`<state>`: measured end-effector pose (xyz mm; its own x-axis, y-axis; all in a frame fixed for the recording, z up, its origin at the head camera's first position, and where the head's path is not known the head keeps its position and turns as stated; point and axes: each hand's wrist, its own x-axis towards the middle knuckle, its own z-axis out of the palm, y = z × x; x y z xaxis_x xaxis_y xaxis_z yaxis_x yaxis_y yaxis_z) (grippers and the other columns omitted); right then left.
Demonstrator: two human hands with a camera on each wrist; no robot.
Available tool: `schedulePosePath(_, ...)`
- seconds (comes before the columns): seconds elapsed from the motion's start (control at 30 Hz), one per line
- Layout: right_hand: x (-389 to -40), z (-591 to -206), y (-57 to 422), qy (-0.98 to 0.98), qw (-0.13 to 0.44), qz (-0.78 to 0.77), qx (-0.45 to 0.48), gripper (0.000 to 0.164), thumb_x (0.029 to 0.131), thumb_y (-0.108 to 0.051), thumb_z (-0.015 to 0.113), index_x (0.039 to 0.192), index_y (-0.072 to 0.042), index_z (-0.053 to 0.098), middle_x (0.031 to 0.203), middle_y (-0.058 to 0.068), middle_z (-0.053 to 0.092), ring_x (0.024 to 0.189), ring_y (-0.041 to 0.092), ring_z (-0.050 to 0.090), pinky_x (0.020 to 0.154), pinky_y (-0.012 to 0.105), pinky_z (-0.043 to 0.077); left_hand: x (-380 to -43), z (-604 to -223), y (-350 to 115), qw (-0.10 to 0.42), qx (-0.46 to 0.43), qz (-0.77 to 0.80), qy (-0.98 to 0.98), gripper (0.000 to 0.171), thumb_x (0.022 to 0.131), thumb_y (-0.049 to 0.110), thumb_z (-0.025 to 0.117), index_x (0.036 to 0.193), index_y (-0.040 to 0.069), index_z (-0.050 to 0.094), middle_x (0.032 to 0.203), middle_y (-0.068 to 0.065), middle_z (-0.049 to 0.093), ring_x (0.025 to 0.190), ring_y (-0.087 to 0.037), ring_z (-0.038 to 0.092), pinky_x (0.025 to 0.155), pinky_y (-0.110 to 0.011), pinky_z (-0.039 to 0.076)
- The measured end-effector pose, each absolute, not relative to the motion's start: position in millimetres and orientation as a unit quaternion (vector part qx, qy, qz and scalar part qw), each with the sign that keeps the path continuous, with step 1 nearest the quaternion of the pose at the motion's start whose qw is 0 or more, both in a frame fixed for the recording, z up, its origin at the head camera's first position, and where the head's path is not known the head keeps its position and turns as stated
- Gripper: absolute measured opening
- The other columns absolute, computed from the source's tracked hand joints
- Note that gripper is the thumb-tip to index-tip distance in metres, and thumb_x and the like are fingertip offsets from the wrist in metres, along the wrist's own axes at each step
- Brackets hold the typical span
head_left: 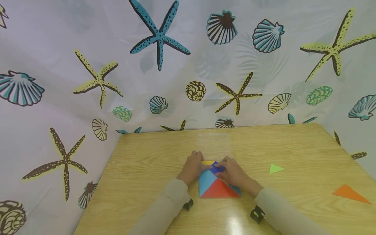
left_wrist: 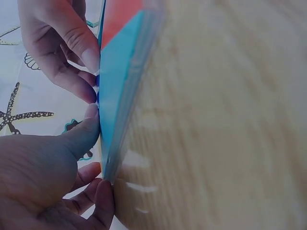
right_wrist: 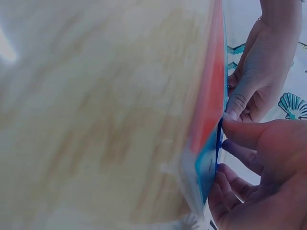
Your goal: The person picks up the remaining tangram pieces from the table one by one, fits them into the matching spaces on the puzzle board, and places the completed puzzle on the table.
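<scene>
A shallow clear tray (left_wrist: 145,45) of flat tangram pieces lies in front of me. In it are a light blue triangle (head_left: 208,183), a red triangle (head_left: 219,190) and a yellow-orange piece (head_left: 208,162) along the far side. My right hand (head_left: 234,172) pinches a dark blue tangram piece (head_left: 217,168) between thumb and fingers, over the far middle of the tray. At the tray's far left corner, my left hand (head_left: 192,167) grips the edge, its thumb reaching in to the dark blue piece. Fingers partly cover both pieces at the far side.
Right of the tray, a lime green triangle (head_left: 275,168) lies on the wooden table (head_left: 147,163). Farther right is an orange triangle (head_left: 351,193). A clear flat sheet or lid (head_left: 214,143) lies just behind the tray. A shell-and-starfish curtain (head_left: 176,71) surrounds the table's back and sides.
</scene>
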<state>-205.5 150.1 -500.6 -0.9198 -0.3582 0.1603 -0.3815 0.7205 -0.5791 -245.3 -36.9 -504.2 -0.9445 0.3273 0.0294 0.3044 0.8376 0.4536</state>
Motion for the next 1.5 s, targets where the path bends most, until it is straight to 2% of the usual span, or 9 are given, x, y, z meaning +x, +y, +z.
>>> schedulePosePath(0.27,-203.3,-495.2,162.3,-0.908,-0.013,0.361,0.214,0.023,0.087,-0.009,0.064,0.109,-0.003,0.065,0.106,0.009,0.056,0.102,0.028,0.054,0.086,0.044,0.044,-243.9,-502.2,-36.2,0.025,0.165,0.241,0.956,0.047,0.08,0.048,0.066,0.099,0.008,0.051,0.09,-0.001,0.04,0.075,-0.019,0.044,0.064,-0.028,0.041)
schedulePosePath(0.53,-194.1,-483.9,190.6,-0.9,0.017,0.408,0.15,0.019,0.092,-0.009,0.055,0.108,-0.006,0.064,0.11,0.008,0.058,0.102,0.03,0.056,0.083,0.046,0.045,-243.7,-502.9,-36.6,0.029,0.155,0.246,0.956,0.044,0.081,0.046,0.066,0.098,0.009,0.05,0.089,0.0,0.04,0.076,-0.017,0.044,0.063,-0.027,0.04)
schedulePosePath(0.73,-188.1,-485.3,229.2,-0.92,0.036,0.374,0.109,0.021,0.093,-0.012,0.055,0.111,-0.005,0.064,0.114,0.014,0.057,0.105,0.034,0.054,0.085,0.049,0.043,-242.0,-500.0,-36.3,0.03,0.151,0.248,0.956,0.043,0.081,0.045,0.067,0.097,0.008,0.049,0.09,-0.001,0.039,0.076,-0.018,0.043,0.063,-0.028,0.04)
schedulePosePath(0.87,-180.4,-480.5,255.3,-0.932,0.049,0.348,0.093,0.023,0.092,-0.01,0.055,0.111,-0.001,0.063,0.114,0.021,0.056,0.105,0.039,0.053,0.083,0.054,0.042,-241.1,-499.5,-35.7,0.033,0.145,0.247,0.958,0.044,0.081,0.046,0.067,0.098,0.009,0.05,0.091,-0.001,0.039,0.077,-0.019,0.043,0.063,-0.028,0.04)
schedulePosePath(1.07,-172.8,-481.4,290.2,-0.951,0.058,0.292,0.078,0.031,0.087,-0.011,0.063,0.114,0.005,0.059,0.114,0.029,0.055,0.106,0.048,0.049,0.082,0.061,0.038,-241.7,-501.7,-35.9,0.033,0.147,0.258,0.954,0.045,0.08,0.046,0.067,0.098,0.009,0.049,0.091,-0.001,0.039,0.077,-0.019,0.043,0.063,-0.029,0.04)
schedulePosePath(1.3,-167.0,-483.0,316.2,-0.959,0.042,0.275,0.059,0.049,0.088,-0.022,0.065,0.119,0.012,0.05,0.112,0.035,0.053,0.102,0.05,0.05,0.08,0.06,0.04,-243.0,-503.6,-36.5,0.026,0.156,0.248,0.956,0.043,0.081,0.045,0.067,0.097,0.009,0.049,0.092,-0.002,0.041,0.078,-0.019,0.044,0.066,-0.029,0.041)
schedulePosePath(1.5,-163.1,-481.3,323.8,-0.959,0.025,0.279,0.041,0.055,0.088,-0.029,0.064,0.116,0.016,0.05,0.112,0.035,0.052,0.104,0.051,0.047,0.084,0.06,0.038,-242.9,-502.4,-35.8,0.031,0.155,0.251,0.955,0.042,0.082,0.044,0.067,0.098,0.009,0.049,0.093,-0.002,0.041,0.079,-0.02,0.043,0.066,-0.03,0.041)
